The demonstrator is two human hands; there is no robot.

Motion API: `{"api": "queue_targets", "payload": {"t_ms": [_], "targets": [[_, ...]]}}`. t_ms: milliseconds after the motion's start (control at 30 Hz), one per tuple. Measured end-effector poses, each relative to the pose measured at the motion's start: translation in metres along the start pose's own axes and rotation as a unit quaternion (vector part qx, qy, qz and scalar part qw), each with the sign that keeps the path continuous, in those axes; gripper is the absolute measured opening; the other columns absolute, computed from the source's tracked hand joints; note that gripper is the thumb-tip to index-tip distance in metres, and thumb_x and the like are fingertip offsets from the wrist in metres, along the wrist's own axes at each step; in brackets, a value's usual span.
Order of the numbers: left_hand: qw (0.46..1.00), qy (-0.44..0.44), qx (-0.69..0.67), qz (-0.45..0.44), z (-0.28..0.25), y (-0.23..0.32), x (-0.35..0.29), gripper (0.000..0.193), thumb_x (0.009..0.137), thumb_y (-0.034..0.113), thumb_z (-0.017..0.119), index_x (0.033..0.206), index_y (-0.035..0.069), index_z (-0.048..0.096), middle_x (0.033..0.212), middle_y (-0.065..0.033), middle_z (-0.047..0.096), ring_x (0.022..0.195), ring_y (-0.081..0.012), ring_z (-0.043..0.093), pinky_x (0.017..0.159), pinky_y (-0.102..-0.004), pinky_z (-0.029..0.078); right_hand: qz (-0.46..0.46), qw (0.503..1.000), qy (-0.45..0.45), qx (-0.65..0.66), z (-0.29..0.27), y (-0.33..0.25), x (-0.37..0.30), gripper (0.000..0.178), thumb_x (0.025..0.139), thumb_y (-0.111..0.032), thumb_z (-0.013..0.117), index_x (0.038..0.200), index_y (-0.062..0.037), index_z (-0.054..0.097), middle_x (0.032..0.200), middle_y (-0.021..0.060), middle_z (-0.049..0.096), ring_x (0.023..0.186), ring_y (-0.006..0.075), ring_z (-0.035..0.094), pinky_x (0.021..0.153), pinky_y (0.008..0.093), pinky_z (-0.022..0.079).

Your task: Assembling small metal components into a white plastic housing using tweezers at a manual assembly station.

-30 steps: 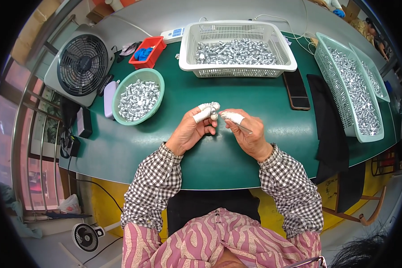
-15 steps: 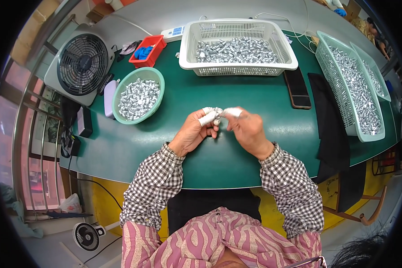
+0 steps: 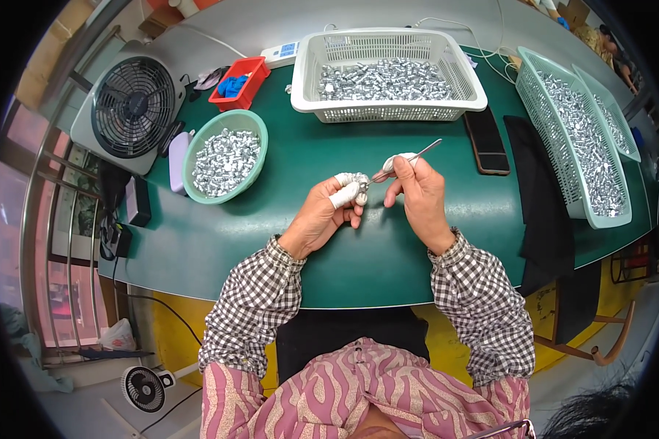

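My left hand (image 3: 329,203), with white coverings on some fingers, pinches a small silvery metal part (image 3: 362,187) above the middle of the green table. My right hand (image 3: 417,189), also with white-covered fingertips, grips a thin metal rod-like tool (image 3: 428,149). One end of this tool points up and to the right; its other end meets the small part at my left fingertips. Whether the tip sits inside the part or only against it, I cannot tell. The fingers partly hide the small part.
A white basket (image 3: 390,110) of small metal parts stands at the back. A green bowl (image 3: 189,174) of similar parts is left, beside a red bin (image 3: 252,89) and a fan (image 3: 134,106). Right lie a phone (image 3: 487,143), black cloth (image 3: 538,212) and pale green baskets (image 3: 575,175).
My right hand has shifted slightly right and turned, so the thin tool now shows clearly, slanting up to the right. My left hand has stayed nearly in place, still pinching the small part.
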State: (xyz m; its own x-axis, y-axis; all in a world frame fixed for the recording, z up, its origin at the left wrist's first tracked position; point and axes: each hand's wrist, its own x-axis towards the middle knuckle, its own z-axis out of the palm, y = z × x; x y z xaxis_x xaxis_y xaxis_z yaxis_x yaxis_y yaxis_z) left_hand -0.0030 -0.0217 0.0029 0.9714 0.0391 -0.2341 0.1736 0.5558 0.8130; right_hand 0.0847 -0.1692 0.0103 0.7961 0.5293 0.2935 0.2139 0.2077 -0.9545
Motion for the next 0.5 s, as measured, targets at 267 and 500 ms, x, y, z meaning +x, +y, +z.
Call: {"api": "queue_targets", "payload": {"t_ms": [267, 500], "targets": [[1.0, 0.005, 0.028, 0.003, -0.008, 0.0, 0.002, 0.018, 0.089, 0.016, 0.052, 0.101, 0.001, 0.054, 0.077, -0.0015, 0.054, 0.062, -0.008, 0.052, 0.052, -0.0215, 0.046, -0.106, 0.98, -0.054, -0.158, 0.002, -0.003, -0.002, 0.025, 0.093, -0.019, 0.046, 0.086, 0.0026, 0.055, 0.078, 0.01, 0.064, 0.048, 0.0088, 0.053, 0.045, 0.0215, 0.043], [0.988, 0.09, 0.085, 0.087, -0.014, 0.011, 0.004, 0.018, 0.089, 0.015, 0.052, 0.102, 0.002, 0.054, 0.077, -0.0012, 0.054, 0.062, -0.0084, 0.052, 0.052, -0.021, 0.045, 0.065, 0.996, 0.023, 0.058, -0.007, 0.011, 0.007, 0.026, 0.094, -0.023, 0.045, 0.085, 0.0002, 0.054, 0.075, 0.0094, 0.063, 0.047, 0.0083, 0.052, 0.045, 0.02, 0.042]]}}
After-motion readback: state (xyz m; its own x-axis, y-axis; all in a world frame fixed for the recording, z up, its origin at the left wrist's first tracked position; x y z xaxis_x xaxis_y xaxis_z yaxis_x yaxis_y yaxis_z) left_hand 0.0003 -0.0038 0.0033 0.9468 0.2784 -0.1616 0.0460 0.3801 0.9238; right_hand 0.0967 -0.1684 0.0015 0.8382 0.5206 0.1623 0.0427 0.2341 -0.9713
